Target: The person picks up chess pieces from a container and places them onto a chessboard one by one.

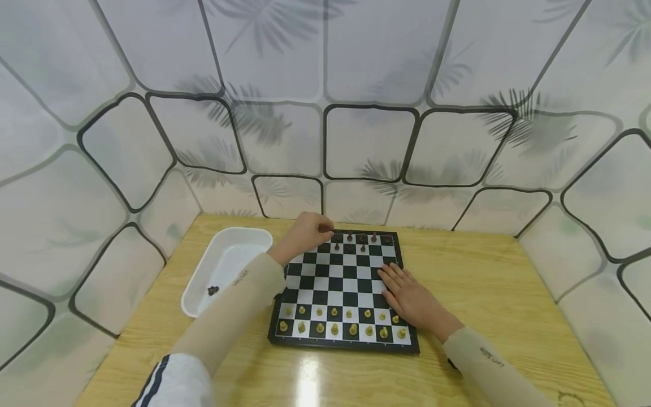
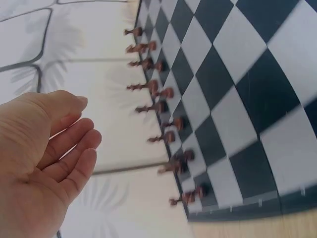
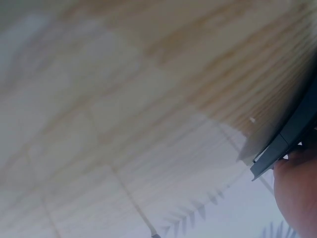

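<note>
A black-and-white chessboard lies in the middle of the table. My left hand is over its far left edge, beside the dark brown chess pieces. In the left wrist view this hand has loosely bent fingers, and no piece shows in them; its index finger is mostly hidden behind the thumb. Yellow chess pieces stand in two rows along the near side. With fingers extended, my right hand rests on the board's right edge; the right wrist view catches only part of this hand.
To the board's left sits a white plastic tray with a few dark pieces in it. Everything stands on a light wooden table. Patterned curtains enclose its back and sides.
</note>
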`<state>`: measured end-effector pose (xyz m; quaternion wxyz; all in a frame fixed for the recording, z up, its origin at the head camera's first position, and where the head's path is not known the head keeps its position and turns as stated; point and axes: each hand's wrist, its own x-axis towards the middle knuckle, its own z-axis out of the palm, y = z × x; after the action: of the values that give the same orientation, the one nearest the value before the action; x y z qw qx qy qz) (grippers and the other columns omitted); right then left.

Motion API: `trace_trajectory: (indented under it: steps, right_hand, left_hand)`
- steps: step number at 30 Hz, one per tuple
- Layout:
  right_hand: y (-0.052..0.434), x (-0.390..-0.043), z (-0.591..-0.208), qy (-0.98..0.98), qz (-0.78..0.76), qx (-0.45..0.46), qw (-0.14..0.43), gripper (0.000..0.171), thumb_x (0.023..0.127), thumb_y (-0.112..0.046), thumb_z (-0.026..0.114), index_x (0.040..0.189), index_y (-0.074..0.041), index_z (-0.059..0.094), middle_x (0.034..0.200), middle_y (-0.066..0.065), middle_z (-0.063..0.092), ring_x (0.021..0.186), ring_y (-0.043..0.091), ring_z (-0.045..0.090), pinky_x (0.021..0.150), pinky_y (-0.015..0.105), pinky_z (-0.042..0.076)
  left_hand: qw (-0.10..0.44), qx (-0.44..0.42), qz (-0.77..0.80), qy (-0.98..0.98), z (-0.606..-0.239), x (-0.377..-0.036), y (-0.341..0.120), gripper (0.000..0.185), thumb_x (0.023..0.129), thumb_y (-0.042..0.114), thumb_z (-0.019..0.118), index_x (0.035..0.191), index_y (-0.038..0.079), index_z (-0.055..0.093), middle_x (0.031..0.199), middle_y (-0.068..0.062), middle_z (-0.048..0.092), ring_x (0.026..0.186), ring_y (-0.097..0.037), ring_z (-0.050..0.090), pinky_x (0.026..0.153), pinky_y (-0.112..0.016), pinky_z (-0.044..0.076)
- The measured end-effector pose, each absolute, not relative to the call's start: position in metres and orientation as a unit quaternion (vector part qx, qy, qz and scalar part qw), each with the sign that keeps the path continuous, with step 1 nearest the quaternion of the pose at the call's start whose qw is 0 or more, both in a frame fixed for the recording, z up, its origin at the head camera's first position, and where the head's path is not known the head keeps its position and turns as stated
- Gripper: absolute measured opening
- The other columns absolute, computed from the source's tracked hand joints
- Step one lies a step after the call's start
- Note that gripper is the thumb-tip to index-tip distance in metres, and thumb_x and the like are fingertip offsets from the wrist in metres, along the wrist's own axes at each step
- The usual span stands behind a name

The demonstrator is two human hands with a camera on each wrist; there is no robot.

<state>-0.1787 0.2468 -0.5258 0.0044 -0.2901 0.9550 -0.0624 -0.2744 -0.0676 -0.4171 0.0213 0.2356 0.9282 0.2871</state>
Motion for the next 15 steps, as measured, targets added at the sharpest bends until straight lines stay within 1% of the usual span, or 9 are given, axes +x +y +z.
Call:
trace_trajectory:
  steps: [8, 13, 15]
  right_hand:
    - [0.247, -0.177, -0.526, 0.956, -0.057, -0.288, 0.002, 0.06, 0.112, -0.037, 0.046, 0.161, -0.004, 0.04, 0.169, 0.016, 0.038, 0.159, 0.038, 0.031, 0.129, 0.055, 0.029]
    - [0.246, -0.178, -0.527, 0.955, -0.058, -0.29, 0.004, 0.06, 0.112, -0.038, 0.045, 0.162, -0.004, 0.039, 0.169, 0.016, 0.037, 0.16, 0.038, 0.03, 0.129, 0.055, 0.028]
    - [0.245, -0.178, -0.527, 0.956, -0.057, -0.289, 0.004, 0.06, 0.113, -0.038, 0.045, 0.162, -0.004, 0.039, 0.17, 0.016, 0.037, 0.16, 0.038, 0.03, 0.129, 0.055, 0.028]
  left_hand:
    - [-0.008, 0.217, 0.291, 0.932, -0.413, -0.267, -0.115, 0.027, 0.1, 0.015, 0.071, 0.122, 0.001, 0.076, 0.115, -0.015, 0.078, 0.104, -0.028, 0.075, 0.091, -0.043, 0.061]
    - [-0.028, 0.205, 0.273, 0.94, -0.412, -0.261, -0.152, 0.025, 0.099, 0.013, 0.071, 0.118, -0.002, 0.077, 0.109, -0.017, 0.079, 0.1, -0.031, 0.075, 0.089, -0.047, 0.061]
    - [-0.027, 0.198, 0.272, 0.941, -0.412, -0.257, -0.167, 0.024, 0.099, 0.011, 0.071, 0.116, -0.003, 0.076, 0.106, -0.019, 0.079, 0.098, -0.033, 0.075, 0.087, -0.049, 0.061]
